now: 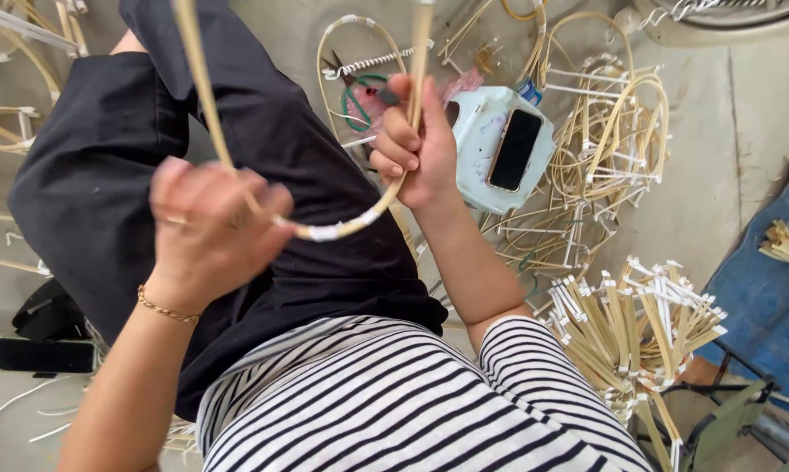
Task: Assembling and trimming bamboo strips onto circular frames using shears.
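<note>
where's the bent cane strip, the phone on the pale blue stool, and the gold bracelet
bent cane strip [342, 230], head view, on its white taped joint
phone [514, 149], head view, middle of its dark screen
gold bracelet [163, 308], head view, chain on the left wrist

Phone [514, 149] on pale blue stool [475, 140]; taped stick bundles [635, 328] right; green-handled scissors [365, 87]; 2nd phone [45, 355] left.

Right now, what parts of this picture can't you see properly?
- Head view: the bent cane strip runs off the top edge, so both its ends are cut off.
- The left hand is blurred; its grip on the strip is unclear.
- The scissors lie partly behind the right hand.
- The dark phone at the left is partly hidden by the forearm.
</note>
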